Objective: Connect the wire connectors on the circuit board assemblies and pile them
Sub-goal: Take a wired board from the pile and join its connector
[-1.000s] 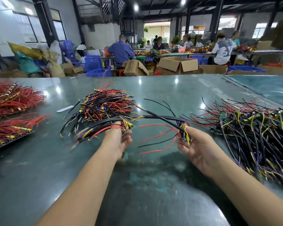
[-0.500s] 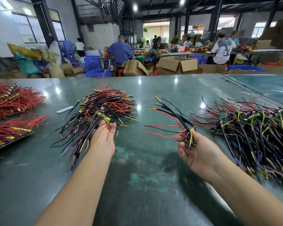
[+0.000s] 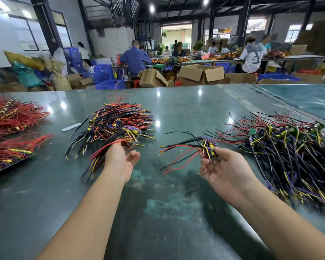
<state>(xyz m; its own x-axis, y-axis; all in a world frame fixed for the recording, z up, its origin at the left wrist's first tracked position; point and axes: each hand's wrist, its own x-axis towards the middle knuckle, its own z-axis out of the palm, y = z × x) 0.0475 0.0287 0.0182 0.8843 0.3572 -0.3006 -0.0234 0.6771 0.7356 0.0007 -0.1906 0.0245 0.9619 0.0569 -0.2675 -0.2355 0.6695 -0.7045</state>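
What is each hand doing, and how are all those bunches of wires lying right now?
Left hand: holds a bundle of wires at the near edge of the middle pile.
Right hand: pinches one small wire set above the table.
Middle pile: heaped on the table.
Right pile: loose, tangled, spread out.
Red wires: lying at the left edge.
Cardboard box: flaps open.
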